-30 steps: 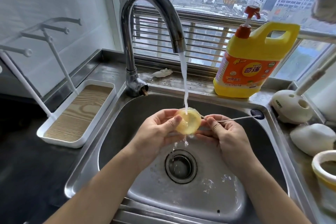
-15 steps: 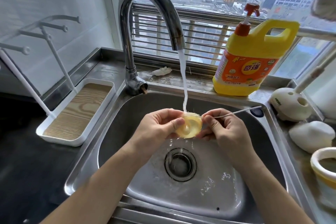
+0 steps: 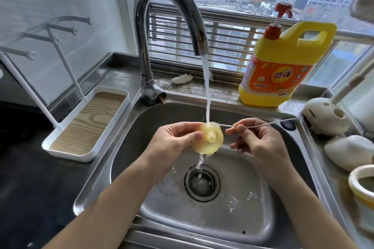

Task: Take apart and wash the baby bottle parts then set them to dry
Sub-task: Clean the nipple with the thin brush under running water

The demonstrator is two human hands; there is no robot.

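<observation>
Head view: over the middle of the sink (image 3: pixel 131 157), above the drain (image 3: pixel 201 185), the left hand (image 3: pixel 176 144) pinches the yellow nipple (image 3: pixel 208 140) by its left rim, thumb on its face, under the stream (image 3: pixel 207 91) from the tap (image 3: pixel 172 4). The right hand (image 3: pixel 258 144) pinches a thin white brush (image 3: pixel 265 125) whose tip meets the nipple's top edge; its far end points at the sink's back right corner.

The likeliest slip is the nipple itself: wet silicone held by one edge could squirt free and land on the drain. A hard push could bend the slim brush or tear the nipple's small hole. Water striking the nipple may also splash over the sink's front edge.
</observation>
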